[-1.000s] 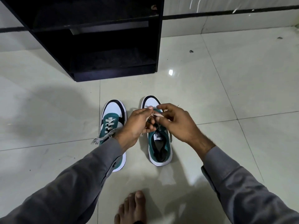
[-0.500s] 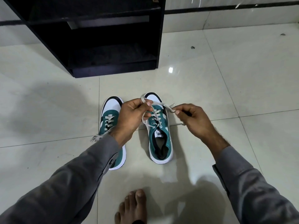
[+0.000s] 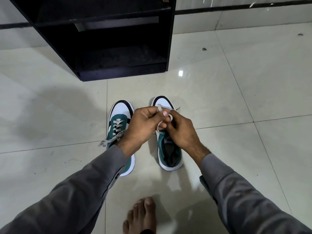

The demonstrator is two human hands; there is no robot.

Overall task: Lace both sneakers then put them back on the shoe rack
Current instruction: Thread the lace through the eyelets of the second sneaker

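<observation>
Gripping the pale lace (image 3: pixel 159 108) of the right-hand sneaker (image 3: pixel 169 149), both hands are meeting at the centre of the frame, directly over that shoe's eyelet area. The left hand (image 3: pixel 143 125) is pinching a loop of lace between thumb and forefinger, with the loop curving up above the thumb. The right hand (image 3: pixel 181 130) is touching the left hand at the fingertips, its fingers curled around a second bend of the same lace; a frayed lace end is projecting toward the right, past the toe cap. This sneaker is standing upright on the tiled floor (image 3: pixel 253 98), toe pointing toward the top of the frame, its dark opening showing below the hands.

The left-hand sneaker (image 3: pixel 118 119) is standing just beside it, parallel and apart, partly covered by the left sleeve (image 3: pixel 76 191). Its lacing is crossing the teal upper, and its loose ends are trailing onto the floor at the left.

The black shoe rack (image 3: pixel 118 48) is occupying the upper left of the frame, well apart from both shoes. A bare foot (image 3: pixel 143 215) is resting at the bottom centre.
</observation>
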